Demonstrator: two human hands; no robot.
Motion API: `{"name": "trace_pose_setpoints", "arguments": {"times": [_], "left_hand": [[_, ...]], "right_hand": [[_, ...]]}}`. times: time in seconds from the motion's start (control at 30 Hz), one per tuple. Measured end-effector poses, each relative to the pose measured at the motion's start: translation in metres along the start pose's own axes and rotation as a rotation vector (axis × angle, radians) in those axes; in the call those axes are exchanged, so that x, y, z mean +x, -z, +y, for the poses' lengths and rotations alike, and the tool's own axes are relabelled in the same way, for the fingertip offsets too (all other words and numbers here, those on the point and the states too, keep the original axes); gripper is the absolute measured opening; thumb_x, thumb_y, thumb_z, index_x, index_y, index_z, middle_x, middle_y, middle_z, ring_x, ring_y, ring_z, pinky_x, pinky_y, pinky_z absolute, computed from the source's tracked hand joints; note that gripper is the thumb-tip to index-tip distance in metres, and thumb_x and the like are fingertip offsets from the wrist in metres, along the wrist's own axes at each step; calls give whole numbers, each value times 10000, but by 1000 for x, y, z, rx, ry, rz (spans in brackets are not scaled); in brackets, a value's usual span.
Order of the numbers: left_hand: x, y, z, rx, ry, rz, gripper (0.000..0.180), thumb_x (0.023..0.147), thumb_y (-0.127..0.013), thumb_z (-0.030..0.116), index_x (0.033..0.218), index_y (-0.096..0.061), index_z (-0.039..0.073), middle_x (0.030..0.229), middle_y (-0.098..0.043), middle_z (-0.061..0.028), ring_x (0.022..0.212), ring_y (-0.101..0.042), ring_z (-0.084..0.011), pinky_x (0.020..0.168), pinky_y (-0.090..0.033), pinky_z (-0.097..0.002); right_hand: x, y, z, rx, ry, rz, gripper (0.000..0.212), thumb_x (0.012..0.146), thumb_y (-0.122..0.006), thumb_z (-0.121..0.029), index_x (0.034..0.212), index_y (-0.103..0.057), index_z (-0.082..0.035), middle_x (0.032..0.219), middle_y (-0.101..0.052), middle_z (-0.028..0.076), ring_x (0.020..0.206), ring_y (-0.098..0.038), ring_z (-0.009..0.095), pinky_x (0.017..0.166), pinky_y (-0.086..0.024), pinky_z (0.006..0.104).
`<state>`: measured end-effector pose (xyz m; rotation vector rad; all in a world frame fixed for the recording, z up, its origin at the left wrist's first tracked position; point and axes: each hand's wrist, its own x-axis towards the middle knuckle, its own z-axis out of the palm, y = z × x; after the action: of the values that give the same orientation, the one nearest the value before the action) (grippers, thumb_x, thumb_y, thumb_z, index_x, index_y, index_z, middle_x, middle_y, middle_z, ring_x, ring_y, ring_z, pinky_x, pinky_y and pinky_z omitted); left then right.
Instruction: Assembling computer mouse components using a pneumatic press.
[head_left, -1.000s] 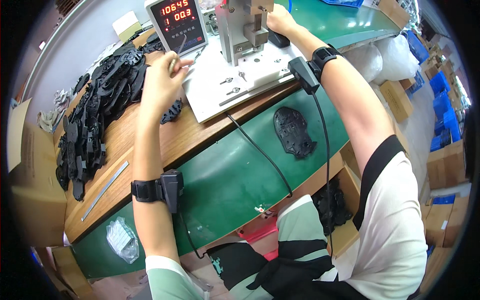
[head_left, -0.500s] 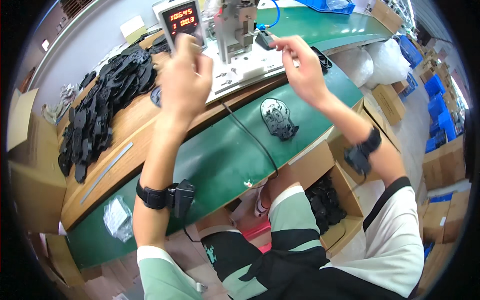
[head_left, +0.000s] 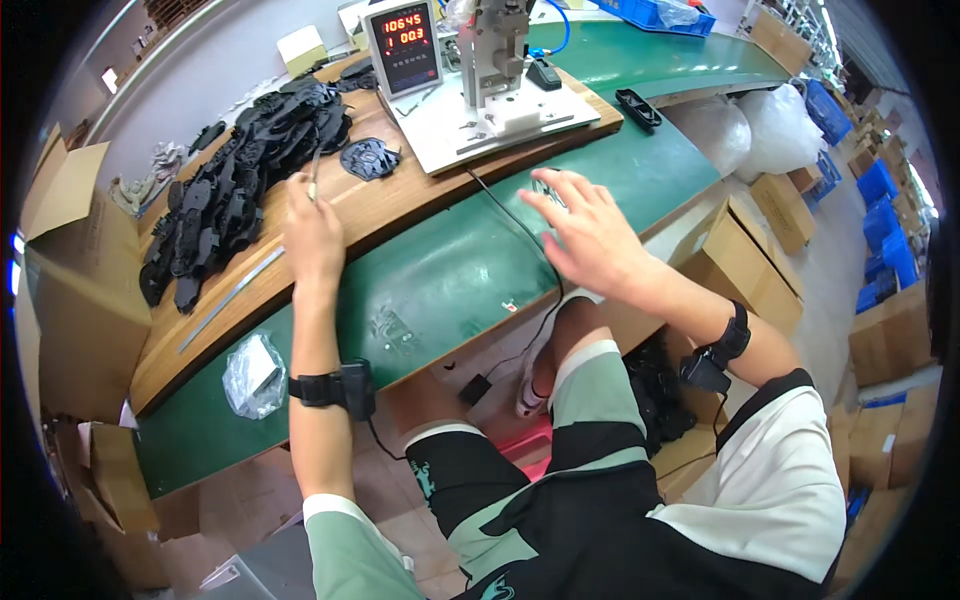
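Observation:
My left hand is closed round a thin, pointed, tweezer-like tool, held upright over the wooden board beside the pile of black plastic parts. My right hand has its fingers spread above the green tabletop. Just behind those fingers shows a bit of a black moulded part; the hand hides the rest, and I cannot tell whether they touch. A single dark flat part lies on the board between the pile and the metal press, which stands on a white base plate.
A display box with red digits stands left of the press. A black cable crosses the green table. A metal strip, a clear bag and a black shell lie around. Cartons stand at right.
Both hands have drawn back from the press. My left hand is now lower, near the parts pile. My right hand has come down over the part on the green table, spreading its fingers.

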<state>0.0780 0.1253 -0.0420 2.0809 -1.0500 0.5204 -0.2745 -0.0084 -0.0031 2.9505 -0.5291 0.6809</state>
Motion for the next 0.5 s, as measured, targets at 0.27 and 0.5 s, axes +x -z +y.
{"name": "trace_pose_setpoints", "arguments": {"times": [0.27, 0.5], "left_hand": [[4, -14, -13, 129, -210, 127, 401, 958, -593, 21, 1356, -568, -19, 1374, -615, -227, 1318, -558, -402, 1144, -421, -494], [-5, -34, 34, -11, -422, -95, 494, 970, -646, 143, 1419, -539, -35, 1541, -494, -237, 1467, -425, -393, 1230, -348, -507]], "right_hand": [[-61, 3, 28, -14, 14, -253, 686, 795, -669, -45, 1458, -497, -13, 1547, -462, 180, 1475, -427, 365, 1163, -384, 498], [-85, -10, 31, 80, -3, -42, 507, 704, -761, 0, 1193, -666, -95, 1135, -602, 92, 1143, -596, 321, 987, -501, 453]]}}
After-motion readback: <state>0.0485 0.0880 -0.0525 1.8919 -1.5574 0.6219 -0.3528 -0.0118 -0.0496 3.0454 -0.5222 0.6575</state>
